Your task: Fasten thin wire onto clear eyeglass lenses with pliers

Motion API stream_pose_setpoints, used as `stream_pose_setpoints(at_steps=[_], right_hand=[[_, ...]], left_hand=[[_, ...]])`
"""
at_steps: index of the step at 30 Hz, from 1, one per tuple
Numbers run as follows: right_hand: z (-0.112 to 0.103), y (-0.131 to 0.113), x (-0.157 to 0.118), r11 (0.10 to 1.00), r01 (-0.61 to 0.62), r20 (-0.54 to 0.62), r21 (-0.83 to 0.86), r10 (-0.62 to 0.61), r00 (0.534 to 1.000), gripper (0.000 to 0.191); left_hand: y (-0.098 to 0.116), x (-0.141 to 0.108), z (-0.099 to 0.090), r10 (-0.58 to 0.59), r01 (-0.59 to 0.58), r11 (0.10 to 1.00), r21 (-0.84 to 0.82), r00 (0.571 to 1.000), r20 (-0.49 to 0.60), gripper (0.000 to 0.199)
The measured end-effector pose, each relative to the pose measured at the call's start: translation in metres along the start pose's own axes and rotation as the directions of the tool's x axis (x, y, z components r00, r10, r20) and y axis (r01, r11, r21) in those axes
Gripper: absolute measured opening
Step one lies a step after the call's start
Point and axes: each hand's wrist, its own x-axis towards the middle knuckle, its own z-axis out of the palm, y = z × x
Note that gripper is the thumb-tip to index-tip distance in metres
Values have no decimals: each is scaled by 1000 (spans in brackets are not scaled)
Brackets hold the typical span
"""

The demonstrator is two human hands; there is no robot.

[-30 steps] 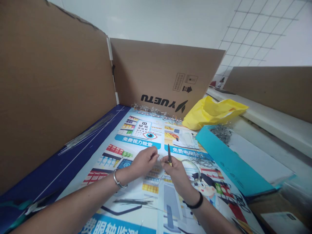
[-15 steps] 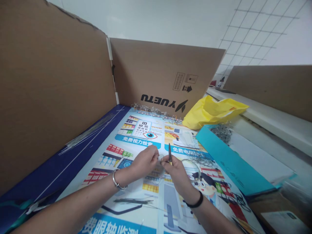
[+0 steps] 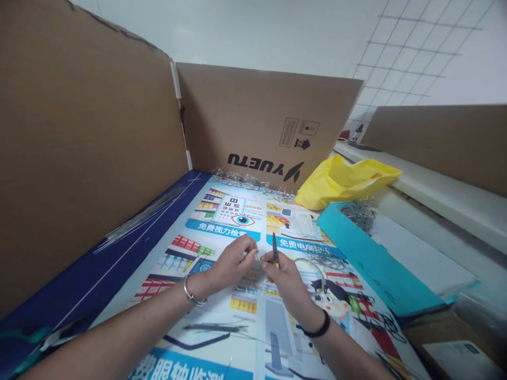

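Observation:
My left hand (image 3: 237,258), a silver bangle on its wrist, is closed in a pinch on the end of a thin silvery wire (image 3: 262,254). Close beside it, my right hand (image 3: 285,277) has its fingers wrapped round a dark pointed tool (image 3: 274,247) whose tip points up; its handles are hidden in the palm. The right thumb and fingertip also meet at the wire. Loose loops of wire (image 3: 253,290) hang below the hands, too faint to trace fully. A coil of wire (image 3: 317,272) lies right of my right hand.
Cardboard walls (image 3: 261,116) stand left and behind. A yellow bag (image 3: 340,182) and a turquoise box (image 3: 380,264) holding tangled wire (image 3: 360,215) are at right. Straight wires (image 3: 146,216) lie along the left. Turquoise-handled scissors (image 3: 31,335) rest at the lower left.
My left hand has shifted slightly and its fingers have loosened a little at the wire. My right hand keeps the tool upright in nearly the same place.

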Motion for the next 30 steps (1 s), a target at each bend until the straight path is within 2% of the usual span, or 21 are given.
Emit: stream_pose_setpoints(at_steps=[3,5,7,10,12,15,18,24,30], right_hand=[[-4,-2,0,980,76,-7,-187,-79,997,13],[-10,-3,0,932,121,-10,-342,-132,991,16],[-18,-4,0,846,182,3,-500,-209,978,20],[-26,-9,-1,658,286,124,-697,-283,951,20],[-27,-13,-3,528,307,195,-792,-258,946,17],[-26,-19,-6,358,296,244,-886,-184,952,16],[-25,-23,-9,246,288,264,-926,-125,956,16],[-27,-28,-10,165,300,288,-939,-97,953,16],[-27,-28,-9,188,319,305,-929,-98,947,16]], left_hand=[[-1,1,-2,12,-12,1000,21,1000,-11,13],[-1,1,-3,13,-12,999,37,1000,-23,12],[-2,2,-5,9,-8,999,52,1000,-27,12],[-3,2,-5,2,-1,998,56,1000,-29,13],[-4,2,-5,4,-3,999,44,999,-36,13],[-4,2,-6,2,-1,1000,21,999,-43,14],[-3,3,-7,-17,18,1000,11,999,-43,15],[-2,3,-8,-5,5,1000,14,1000,-19,15],[-2,2,-8,-4,4,1000,20,1000,17,13]])
